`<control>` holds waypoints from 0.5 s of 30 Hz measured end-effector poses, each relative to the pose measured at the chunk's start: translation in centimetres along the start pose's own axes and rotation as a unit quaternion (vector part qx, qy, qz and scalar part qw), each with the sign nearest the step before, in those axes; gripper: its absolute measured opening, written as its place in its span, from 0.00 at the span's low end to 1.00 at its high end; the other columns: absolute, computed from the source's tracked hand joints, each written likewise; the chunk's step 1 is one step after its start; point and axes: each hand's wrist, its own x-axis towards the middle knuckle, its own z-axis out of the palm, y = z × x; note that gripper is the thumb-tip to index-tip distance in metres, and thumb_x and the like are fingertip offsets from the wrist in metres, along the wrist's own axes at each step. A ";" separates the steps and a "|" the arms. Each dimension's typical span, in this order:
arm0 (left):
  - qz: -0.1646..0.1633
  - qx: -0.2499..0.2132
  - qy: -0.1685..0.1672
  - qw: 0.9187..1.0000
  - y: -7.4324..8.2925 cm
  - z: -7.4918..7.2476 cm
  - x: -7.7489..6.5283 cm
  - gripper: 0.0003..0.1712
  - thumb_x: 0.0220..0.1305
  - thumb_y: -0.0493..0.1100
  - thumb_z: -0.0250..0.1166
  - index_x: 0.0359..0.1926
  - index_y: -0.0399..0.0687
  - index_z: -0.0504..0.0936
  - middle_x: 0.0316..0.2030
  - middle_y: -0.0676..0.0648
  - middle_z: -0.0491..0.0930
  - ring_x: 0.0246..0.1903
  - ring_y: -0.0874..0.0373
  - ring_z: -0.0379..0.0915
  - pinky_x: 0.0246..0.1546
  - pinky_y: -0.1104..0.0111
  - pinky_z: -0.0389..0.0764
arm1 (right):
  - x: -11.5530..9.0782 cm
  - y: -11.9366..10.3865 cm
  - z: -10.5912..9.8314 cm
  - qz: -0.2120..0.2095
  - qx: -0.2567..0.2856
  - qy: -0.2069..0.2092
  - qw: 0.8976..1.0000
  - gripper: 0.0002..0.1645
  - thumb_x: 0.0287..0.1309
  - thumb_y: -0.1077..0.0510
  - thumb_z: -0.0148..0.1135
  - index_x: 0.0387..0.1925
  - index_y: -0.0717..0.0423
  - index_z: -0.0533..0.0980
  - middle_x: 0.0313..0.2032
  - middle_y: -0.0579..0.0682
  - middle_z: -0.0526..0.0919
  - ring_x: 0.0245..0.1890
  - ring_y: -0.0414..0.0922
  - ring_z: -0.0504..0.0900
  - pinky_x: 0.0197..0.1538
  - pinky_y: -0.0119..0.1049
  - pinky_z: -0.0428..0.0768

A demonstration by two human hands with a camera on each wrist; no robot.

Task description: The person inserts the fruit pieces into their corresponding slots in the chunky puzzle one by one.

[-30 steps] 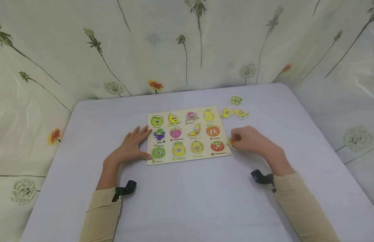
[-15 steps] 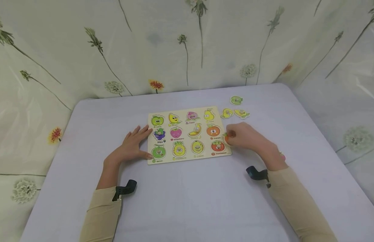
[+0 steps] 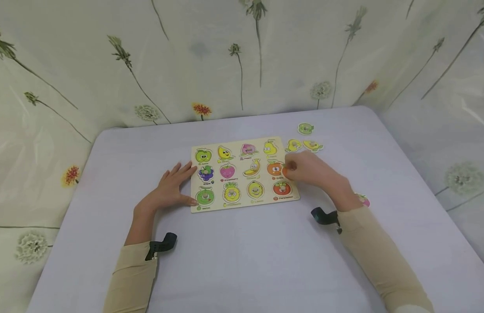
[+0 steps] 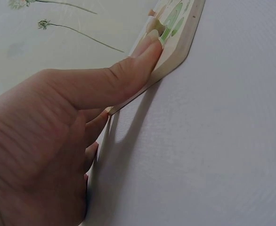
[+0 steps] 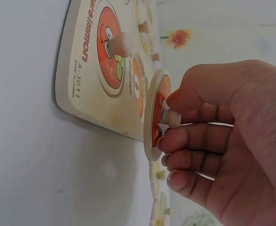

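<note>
My right hand (image 3: 314, 171) pinches an orange puzzle piece (image 5: 156, 113) by its small wooden knob. The piece is tilted at the right edge of the wooden fruit puzzle board (image 3: 242, 204), beside the printed orange picture (image 3: 275, 169). My left hand (image 3: 169, 189) rests at the board's left edge, fingers spread, its thumb (image 4: 142, 61) on the board's corner near the melon piece (image 3: 205, 196). A persimmon piece (image 5: 109, 47) with a knob sits in the board's near right corner. Grape (image 3: 205, 174), banana (image 3: 252, 168) and pineapple pieces (image 3: 231, 193) also sit in the board.
Beyond the board's right corner lie a green apple piece (image 3: 305, 128) and two yellow pieces, a rounded one (image 3: 294, 145) and a longer one (image 3: 312, 145). A pink piece (image 3: 364, 200) lies partly hidden behind my right wrist. A flowered curtain surrounds the white-covered table (image 3: 242, 261).
My right hand has moved left and slightly away from me, carrying the orange piece from beside the board to its right edge. The pink piece has come into view. My left hand stays put.
</note>
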 end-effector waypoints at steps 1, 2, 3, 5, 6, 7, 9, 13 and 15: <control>0.000 0.000 0.000 1.000 0.0 0.0 0.0 0.66 0.42 0.63 0.78 0.79 0.56 0.52 0.80 0.49 0.43 0.80 0.43 0.27 0.77 0.42 0.32 | 0.2 -0.1 0.1 -0.002 0.000 0.001 1.000 0.02 0.57 0.57 0.59 0.29 0.49 0.76 0.25 0.48 0.77 0.26 0.46 0.72 0.28 0.36 0.68; -0.001 0.000 0.000 1.000 0.0 0.0 0.0 0.66 0.42 0.63 0.78 0.79 0.56 0.52 0.80 0.49 0.43 0.80 0.43 0.27 0.77 0.42 0.31 | 0.4 -0.2 0.1 -0.003 -0.002 0.002 1.000 0.02 0.57 0.57 0.59 0.29 0.49 0.75 0.26 0.48 0.77 0.26 0.45 0.72 0.28 0.36 0.68; 0.000 0.000 0.000 1.000 0.0 0.0 0.0 0.66 0.42 0.63 0.78 0.79 0.56 0.52 0.80 0.49 0.43 0.80 0.43 0.27 0.77 0.42 0.31 | 0.6 -0.3 0.2 -0.003 -0.005 0.003 1.000 0.02 0.57 0.57 0.59 0.29 0.49 0.75 0.26 0.48 0.77 0.26 0.45 0.72 0.28 0.36 0.68; -0.001 0.000 -0.001 1.000 0.0 0.0 0.0 0.66 0.42 0.63 0.78 0.79 0.56 0.52 0.80 0.49 0.43 0.80 0.43 0.27 0.77 0.42 0.31 | 0.9 -0.4 0.3 -0.005 -0.009 0.006 1.000 0.02 0.56 0.57 0.59 0.29 0.49 0.75 0.25 0.48 0.77 0.25 0.45 0.72 0.28 0.36 0.68; -0.001 -0.001 -0.001 1.000 0.0 0.0 0.0 0.66 0.42 0.63 0.78 0.79 0.56 0.52 0.80 0.49 0.43 0.80 0.43 0.27 0.77 0.42 0.31 | 1.0 -0.5 0.4 -0.004 -0.010 0.006 1.000 0.03 0.56 0.57 0.60 0.28 0.49 0.75 0.25 0.48 0.77 0.26 0.45 0.72 0.28 0.36 0.68; -0.001 -0.001 0.000 1.000 0.0 0.0 0.0 0.66 0.42 0.63 0.78 0.78 0.56 0.53 0.80 0.49 0.43 0.80 0.43 0.27 0.77 0.42 0.31 | 1.2 -0.7 0.4 -0.003 -0.010 0.007 1.000 0.03 0.55 0.57 0.60 0.28 0.49 0.74 0.25 0.48 0.77 0.26 0.45 0.72 0.29 0.36 0.68; 0.000 -0.001 0.000 1.000 0.0 0.1 0.0 0.66 0.42 0.62 0.78 0.78 0.56 0.53 0.80 0.49 0.43 0.80 0.43 0.27 0.77 0.42 0.31 | 1.4 -0.8 0.5 -0.005 -0.014 0.009 1.000 0.03 0.55 0.57 0.60 0.27 0.49 0.74 0.24 0.48 0.76 0.26 0.45 0.71 0.29 0.36 0.67; 0.002 0.001 0.002 1.000 0.1 0.1 0.0 0.66 0.42 0.62 0.78 0.78 0.56 0.53 0.80 0.49 0.43 0.80 0.43 0.28 0.77 0.42 0.31 | 1.8 -0.9 0.5 -0.006 -0.018 0.007 1.000 0.04 0.56 0.57 0.60 0.27 0.50 0.74 0.25 0.49 0.76 0.28 0.46 0.71 0.30 0.36 0.67; 0.002 0.001 0.002 1.000 0.1 0.0 -0.1 0.66 0.42 0.62 0.78 0.78 0.56 0.53 0.80 0.49 0.43 0.80 0.43 0.28 0.77 0.42 0.31 | 2.1 -1.0 0.6 -0.005 -0.020 0.006 1.000 0.03 0.56 0.57 0.59 0.28 0.50 0.74 0.25 0.49 0.76 0.28 0.46 0.71 0.29 0.36 0.67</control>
